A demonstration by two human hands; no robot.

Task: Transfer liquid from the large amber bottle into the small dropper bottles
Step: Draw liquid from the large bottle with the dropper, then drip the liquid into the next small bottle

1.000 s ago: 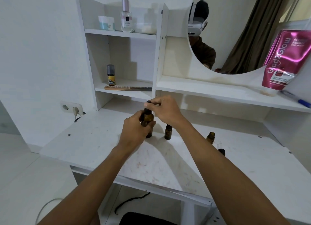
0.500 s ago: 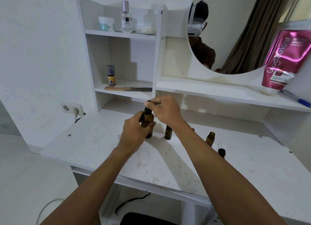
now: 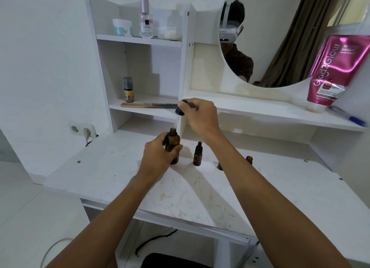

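Two hands: left (image 3: 158,157) grips open amber bottle (image 3: 172,145), right (image 3: 200,115) lifts dropper (image 3: 179,112).

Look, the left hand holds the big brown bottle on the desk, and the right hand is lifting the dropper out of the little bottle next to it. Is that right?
Not quite. In the head view, the right hand lifts the dropper out of the big brown bottle itself, the one the left hand holds on the desk. The little bottle beside it still has its own cap on.
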